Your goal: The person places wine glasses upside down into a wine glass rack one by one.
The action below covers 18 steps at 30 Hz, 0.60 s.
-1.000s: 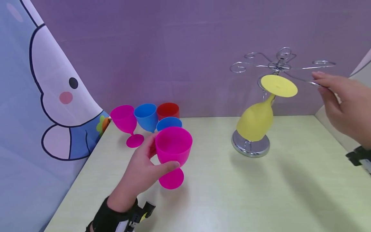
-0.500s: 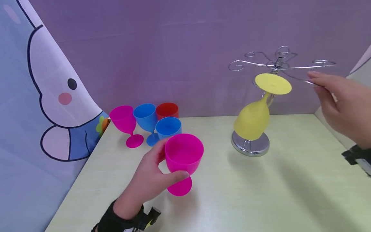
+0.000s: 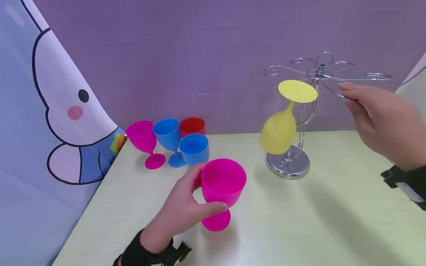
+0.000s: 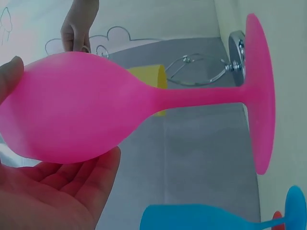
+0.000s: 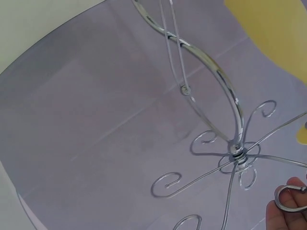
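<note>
A magenta plastic goblet (image 3: 223, 181) stands upright in my left hand (image 3: 176, 216), which grips its bowl with the thumb in front and the fingers behind. From the left wrist view, the goblet's stem and round foot (image 4: 260, 93) show whole. At the right, thumb and fingers of my right hand (image 3: 389, 122) pinch the end of a wire arm on a chrome goblet rack (image 3: 294, 170). The right wrist view shows that arm's curled hook (image 5: 288, 207) against the fingers. Upside down on another arm hangs a yellow goblet (image 3: 279, 131), its foot uppermost.
At the back left of the table stand a magenta goblet (image 3: 141, 136), two blue goblets (image 3: 194, 149) and a red one (image 3: 193, 126), all upright. A purple cloth (image 3: 199, 66) hangs behind, with a cartoon-printed cloth (image 3: 63, 122) at the left.
My left hand has carried the magenta goblet rightward and nearer. The rack's arms have turned with my right hand, which moved left, and the yellow goblet has swung left, uncovering the rack's post.
</note>
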### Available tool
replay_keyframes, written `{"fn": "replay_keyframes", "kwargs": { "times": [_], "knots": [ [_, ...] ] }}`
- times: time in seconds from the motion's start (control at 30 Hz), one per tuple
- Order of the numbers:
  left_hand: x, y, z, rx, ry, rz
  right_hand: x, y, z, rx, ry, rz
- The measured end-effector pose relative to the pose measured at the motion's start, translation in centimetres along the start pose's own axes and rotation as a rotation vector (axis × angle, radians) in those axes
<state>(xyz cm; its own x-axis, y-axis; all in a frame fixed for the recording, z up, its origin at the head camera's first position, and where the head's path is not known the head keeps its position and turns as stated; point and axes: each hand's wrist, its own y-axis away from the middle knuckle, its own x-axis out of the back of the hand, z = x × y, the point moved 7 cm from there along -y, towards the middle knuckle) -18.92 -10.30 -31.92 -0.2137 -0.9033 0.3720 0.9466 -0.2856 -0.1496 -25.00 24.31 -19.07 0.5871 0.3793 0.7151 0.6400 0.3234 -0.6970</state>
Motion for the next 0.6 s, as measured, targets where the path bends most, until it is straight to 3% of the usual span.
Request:
{"fn": "replay_keyframes", "kwargs": {
  "times": [0.3, 0.6],
  "knots": [
    [-2.3, -0.4, 0.6, 0.026, 0.070, -0.075, 0.0, -0.1, -1.4, 0.087, 0.003, 0.034],
    [-3.3, -0.5, 2.2, -0.023, 0.116, -0.104, -0.2, -0.6, -2.4, 0.138, -0.023, 0.062]
  ]
}}
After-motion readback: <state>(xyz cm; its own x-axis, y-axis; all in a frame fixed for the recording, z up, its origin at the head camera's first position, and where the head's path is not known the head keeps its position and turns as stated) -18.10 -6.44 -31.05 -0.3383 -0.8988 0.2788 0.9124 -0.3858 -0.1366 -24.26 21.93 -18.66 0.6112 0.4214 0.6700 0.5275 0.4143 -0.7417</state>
